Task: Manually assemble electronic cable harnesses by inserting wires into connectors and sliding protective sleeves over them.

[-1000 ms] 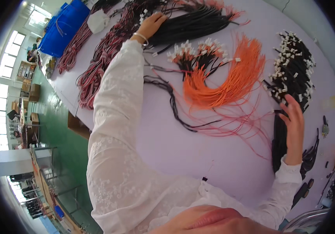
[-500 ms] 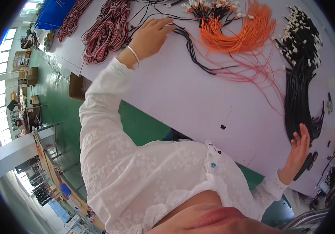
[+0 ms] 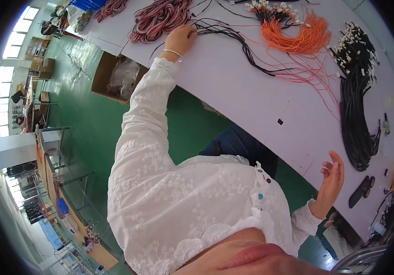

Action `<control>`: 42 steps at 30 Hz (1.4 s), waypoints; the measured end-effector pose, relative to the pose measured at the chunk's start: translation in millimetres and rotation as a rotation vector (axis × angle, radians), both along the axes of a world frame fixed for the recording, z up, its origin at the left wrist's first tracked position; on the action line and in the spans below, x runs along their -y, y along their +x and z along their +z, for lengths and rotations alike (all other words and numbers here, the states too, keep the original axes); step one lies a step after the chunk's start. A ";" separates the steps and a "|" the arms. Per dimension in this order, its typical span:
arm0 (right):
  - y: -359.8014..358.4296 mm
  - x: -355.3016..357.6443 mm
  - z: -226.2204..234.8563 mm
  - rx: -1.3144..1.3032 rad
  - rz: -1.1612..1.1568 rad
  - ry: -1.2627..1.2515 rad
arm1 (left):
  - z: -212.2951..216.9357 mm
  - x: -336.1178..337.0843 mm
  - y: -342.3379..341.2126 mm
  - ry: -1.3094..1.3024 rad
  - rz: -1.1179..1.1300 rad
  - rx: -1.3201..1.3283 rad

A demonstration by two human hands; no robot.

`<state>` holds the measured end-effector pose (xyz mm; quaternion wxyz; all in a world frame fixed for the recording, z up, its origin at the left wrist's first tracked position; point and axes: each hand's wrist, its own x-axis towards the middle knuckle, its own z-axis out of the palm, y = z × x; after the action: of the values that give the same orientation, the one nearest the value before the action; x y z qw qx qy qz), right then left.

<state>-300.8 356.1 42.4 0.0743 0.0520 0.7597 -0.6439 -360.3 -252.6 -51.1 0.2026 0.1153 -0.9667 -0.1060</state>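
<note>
My left hand (image 3: 181, 40) is stretched far out over the table, its fingers curled round the near end of a bundle of black cables (image 3: 248, 51). From the hand the bundle runs right and ends among thin pink-red wires (image 3: 308, 79). One dark cable end shows left of my wrist. A coiled red, black and white wire bundle (image 3: 156, 22) lies just beyond my left hand. Over the table's front edge at the right, my right hand (image 3: 329, 184) is raised with loosely bent fingers apart and nothing in them.
Orange wires (image 3: 296, 40) with white connectors lie at the back. Black cables with white connectors (image 3: 355, 110) and a black-handled tool (image 3: 361, 192) lie at the right. A small black piece (image 3: 280, 122) sits mid-table. Below the left edge stands a cardboard box (image 3: 101, 75) holding clear plastic.
My left hand has gone from spread fingers over the black cables to curled fingers around them. My right hand has drawn back slightly toward me. The view has shifted.
</note>
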 end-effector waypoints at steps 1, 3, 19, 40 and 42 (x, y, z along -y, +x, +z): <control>3.4 1.7 1.3 -0.001 0.020 0.002 | 3.3 2.4 -5.7 -0.003 -0.002 -0.010; 8.9 4.2 3.2 -0.008 0.032 0.004 | 7.1 10.0 -21.4 -0.115 -0.071 -0.293; -1.5 141.9 -42.1 0.276 0.532 -0.755 | 106.1 -237.1 80.7 -0.121 -0.786 -0.264; -28.8 84.9 -4.6 -0.171 0.159 -0.394 | 19.2 -259.0 181.7 0.680 -0.772 0.246; -9.4 79.9 2.4 -0.178 0.240 -0.323 | 49.7 -279.8 144.7 0.704 -0.710 0.096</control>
<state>-310.2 276.3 44.8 0.0904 -0.1087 0.6511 -0.7458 -215.6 27.2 -1.3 0.0584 -0.1547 -0.8600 -0.4828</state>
